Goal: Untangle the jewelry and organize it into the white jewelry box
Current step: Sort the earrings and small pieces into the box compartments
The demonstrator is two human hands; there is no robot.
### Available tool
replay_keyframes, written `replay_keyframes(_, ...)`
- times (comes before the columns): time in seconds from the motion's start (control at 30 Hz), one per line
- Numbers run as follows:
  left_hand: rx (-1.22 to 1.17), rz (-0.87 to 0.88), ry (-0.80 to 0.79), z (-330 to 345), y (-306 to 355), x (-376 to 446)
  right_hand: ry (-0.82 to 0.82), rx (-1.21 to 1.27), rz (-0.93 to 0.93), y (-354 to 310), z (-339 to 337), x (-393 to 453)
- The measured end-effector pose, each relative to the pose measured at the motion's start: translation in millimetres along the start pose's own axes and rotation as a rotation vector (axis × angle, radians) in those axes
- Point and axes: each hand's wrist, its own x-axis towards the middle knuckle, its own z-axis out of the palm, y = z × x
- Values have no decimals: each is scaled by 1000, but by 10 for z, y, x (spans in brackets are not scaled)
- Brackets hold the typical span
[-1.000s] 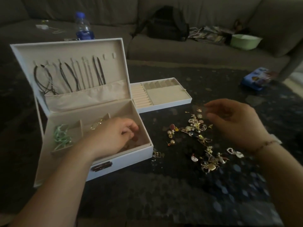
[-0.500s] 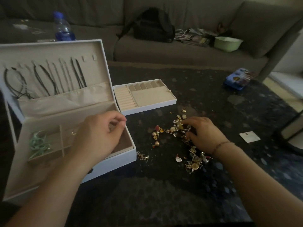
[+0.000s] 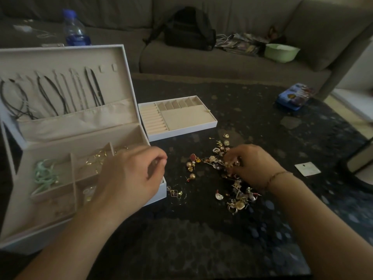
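The white jewelry box (image 3: 129, 63) stands open at the left, with several necklaces (image 3: 60, 93) hung in its lid. Its compartments hold a mint-green cord (image 3: 45, 174) and gold pieces (image 3: 96, 158). My left hand (image 3: 129, 178) hovers over the box's right edge with loosely curled fingers and nothing visible in it. A tangled pile of earrings and charms (image 3: 212, 158) lies on the dark table. My right hand (image 3: 254, 164) rests in that pile, its fingertips pinching a piece there. The box's removable tray (image 3: 181, 130) sits behind the pile.
A square wire earring (image 3: 175, 193) lies next to the box's front corner. A white card (image 3: 307, 168) and a blue packet (image 3: 294, 96) lie at the right. On the sofa behind are a water bottle (image 3: 75, 31), a black backpack (image 3: 187, 29) and a green bowl (image 3: 281, 52).
My left hand rose out of the box's compartment and shifted toward its right edge. My right hand dropped from above the pile into it and closed its fingertips on jewelry.
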Motion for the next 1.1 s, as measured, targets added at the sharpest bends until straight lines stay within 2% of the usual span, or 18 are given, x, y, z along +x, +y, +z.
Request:
replay_keyframes(0.1, -24, -2, -12, -9, -10, 1, -25, -37, 46, 78, -52, 12)
replay_keyframes(0.2, -42, -2, -14, -14, -31, 0, -55, 107, 50, 130, -115, -32)
replay_keyframes(0.43, -57, -24, -7, -3, -57, 11, 0, 389, 74, 258, -246, -119)
replay_keyframes(0.5, -65, -15, -14, 2, -66, 16, 2, 542, 74, 236, -293, -164)
replay_keyframes(0.57, -46, 15, 18, 8, -65, 12, -9, 803, 96, 177, -342, -207)
replay_keyframes(0.63, -8, 80, 107, 10, -18, 7, -75, 1089, 102, 79, -375, -240)
replay_keyframes(0.73, -142, 185, 200, 57, 178, -52, -204, 1293, 21, -113, -347, -245)
replay_keyframes(0.8, -409, 86, 133, 120, 336, -114, -259, 1347, -46, -241, -285, -240)
replay_keyframes(0.87, -700, -126, -42, 177, 446, -162, -253, 1376, -74, -367, -228, -249)
replay_keyframes(0.93, -878, -281, -207, 249, 444, -167, -245, 1400, -86, -490, -200, -278)
replay_keyframes(1.03, -911, -331, -303, 313, 410, -161, -212, 1410, -90, -581, -200, -313)
replay_keyframes(1.1, -820, -296, -325, 359, 414, -199, -165, 1405, -70, -587, -216, -317)
